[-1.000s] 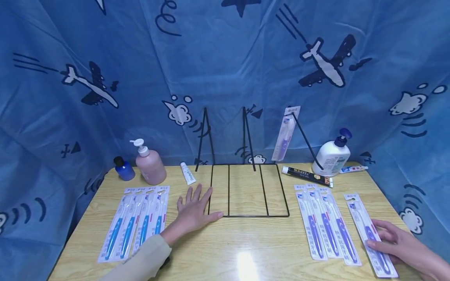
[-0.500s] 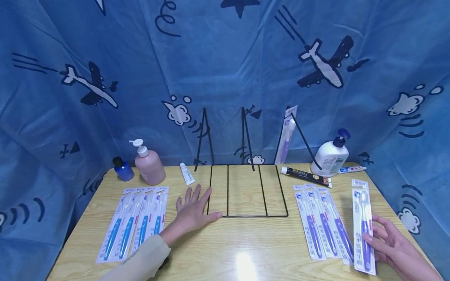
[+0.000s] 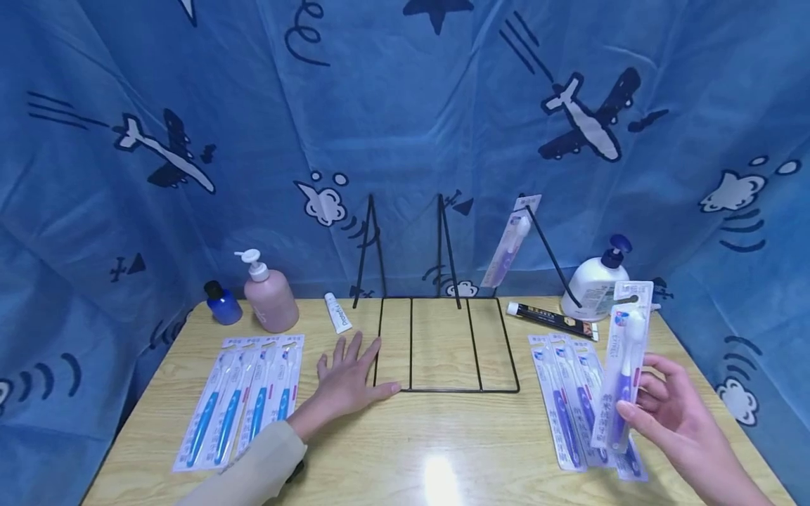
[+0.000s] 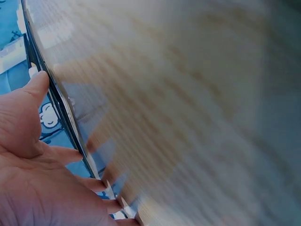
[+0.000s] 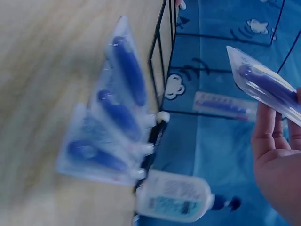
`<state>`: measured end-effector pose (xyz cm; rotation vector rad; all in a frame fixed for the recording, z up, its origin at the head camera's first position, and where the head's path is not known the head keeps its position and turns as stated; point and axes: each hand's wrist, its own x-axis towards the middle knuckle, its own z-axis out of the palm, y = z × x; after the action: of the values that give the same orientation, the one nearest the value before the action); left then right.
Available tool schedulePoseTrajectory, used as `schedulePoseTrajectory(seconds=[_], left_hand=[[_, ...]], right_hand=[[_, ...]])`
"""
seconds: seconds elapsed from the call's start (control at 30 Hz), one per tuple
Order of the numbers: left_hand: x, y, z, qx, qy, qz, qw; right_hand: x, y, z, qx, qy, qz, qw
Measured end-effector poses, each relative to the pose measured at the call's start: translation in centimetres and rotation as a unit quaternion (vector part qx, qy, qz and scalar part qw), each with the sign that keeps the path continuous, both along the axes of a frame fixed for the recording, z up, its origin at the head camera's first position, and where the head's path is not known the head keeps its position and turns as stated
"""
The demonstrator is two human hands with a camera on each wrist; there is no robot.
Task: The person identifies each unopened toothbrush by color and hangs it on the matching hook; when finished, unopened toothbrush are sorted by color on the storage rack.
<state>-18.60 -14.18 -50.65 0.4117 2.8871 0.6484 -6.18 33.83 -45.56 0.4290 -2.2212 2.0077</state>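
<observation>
Place: curtained tabletop set-up, room type unclear
Curtain (image 3: 405,119): blue, plane-printed, far, left and right
Table (image 3: 367,457): wood-grain
Rack (image 3: 458,298): shop-style wire
Pump bottles (image 3: 272,302): far

My glossy, pale wood-grain table (image 3: 392,450) carries a black wire rack (image 3: 474,344), with my spread left hand (image 3: 348,383) resting at the rack's left front corner. Left of the rack I have a small white tube (image 3: 338,313), a pink pump bottle (image 3: 272,302), a little black-capped blue bottle (image 3: 224,307) and four carded blue toothbrushes (image 3: 229,414); right of it, a white-capped black tube (image 3: 553,320), a blue-topped white pump bottle (image 3: 590,284) and three carded purple toothbrushes (image 3: 563,411).
</observation>
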Motion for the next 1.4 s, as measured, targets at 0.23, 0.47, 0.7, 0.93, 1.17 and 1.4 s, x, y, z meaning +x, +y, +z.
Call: schedulePoseTrajectory(seconds=[0.23,0.47,0.7,0.93,1.17,1.4], left_hand=[[-0.2,-0.5,-1.1,0.011,0.001,-0.003,0.9999],[0.0,-0.4,-0.9,0.012,0.000,-0.004,0.9999],[0.3,-0.2,-0.6,0.001,-0.009,0.000,1.0000],[0.3,-0.3,-0.4,-0.001,-0.005,0.002,1.0000],[0.1,-0.3,-0.3,0.003,-0.003,-0.001,1.0000],[0.0,0.0,-0.2,0.000,-0.001,-0.001,1.0000]], right_hand=[[-0.1,-2.5,0.5,0.026,0.042,0.027,0.9984],[-0.4,-3.6,0.4,0.064,0.037,0.017,0.9971],[-1.6,-4.9,-0.1,0.062,0.050,0.031,0.9963],[-4.5,-6.3,-0.9,0.035,0.075,-0.013,0.9965],[-9.0,-7.3,-1.6,-0.013,0.100,-0.031,0.9945],[-13.4,-8.2,-1.0,-0.039,0.080,-0.034,0.9955]])
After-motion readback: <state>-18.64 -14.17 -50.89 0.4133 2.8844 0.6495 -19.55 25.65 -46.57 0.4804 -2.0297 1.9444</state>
